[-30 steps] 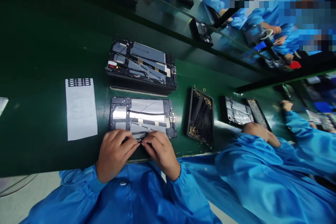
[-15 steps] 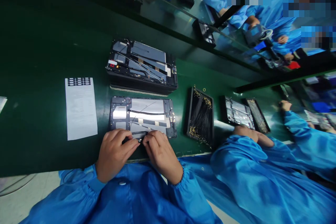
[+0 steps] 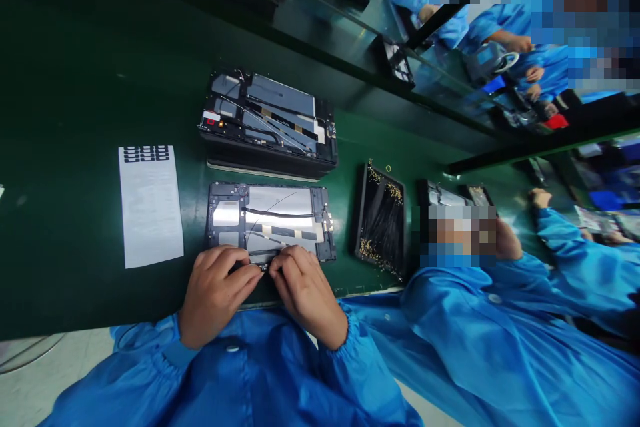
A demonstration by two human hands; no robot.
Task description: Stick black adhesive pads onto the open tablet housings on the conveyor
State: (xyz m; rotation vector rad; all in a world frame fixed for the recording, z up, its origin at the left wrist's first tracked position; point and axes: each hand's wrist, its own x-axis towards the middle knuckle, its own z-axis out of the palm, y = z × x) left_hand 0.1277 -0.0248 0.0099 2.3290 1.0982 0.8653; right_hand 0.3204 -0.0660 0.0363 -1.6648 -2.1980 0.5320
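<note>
An opened tablet (image 3: 270, 217) lies flat on the green bench (image 3: 75, 80), its silver shield and thin black cables showing. My left hand (image 3: 213, 293) and my right hand (image 3: 305, 290) rest at its near edge, fingers curled, fingertips pinched together over a small dark part I cannot make out. Just behind it stands a stack of similar opened tablets (image 3: 270, 121).
A white sheet with black stickers at its top (image 3: 149, 207) lies to the left. A black tray with small gold parts (image 3: 381, 221) sits to the right. A co-worker in blue (image 3: 500, 327) leans in at the right; other people work across the bench.
My hands have barely moved, staying pinched at the tablet's near edge. The co-worker on the right has leaned further over the bench, covering the tablet there.
</note>
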